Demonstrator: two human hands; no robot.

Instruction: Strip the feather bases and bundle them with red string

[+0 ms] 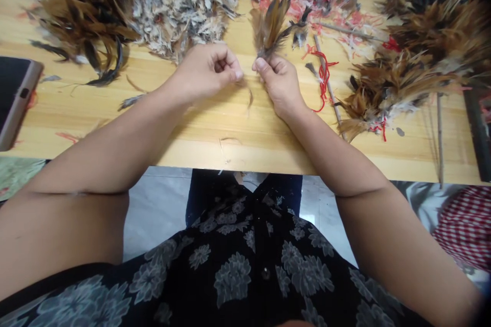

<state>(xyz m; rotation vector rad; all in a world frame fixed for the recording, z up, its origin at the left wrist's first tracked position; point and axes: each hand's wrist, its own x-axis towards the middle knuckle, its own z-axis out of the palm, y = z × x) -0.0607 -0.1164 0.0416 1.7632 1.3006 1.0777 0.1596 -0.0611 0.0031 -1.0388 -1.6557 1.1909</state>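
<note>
My right hand is closed around the base of a small bunch of brown and black feathers, which fans upward from between thumb and fingers. To its left, my left hand is pinched, thumb against fingertips. A thin wispy feather hangs at those fingertips; the pinch point itself is partly hidden. Both hands are just above the wooden table, a short gap apart.
A large feather pile lies behind my left hand. At right are tied feather bundles, a thin stick and red string. Pink-white strands are scattered at the back. A phone rests at far left.
</note>
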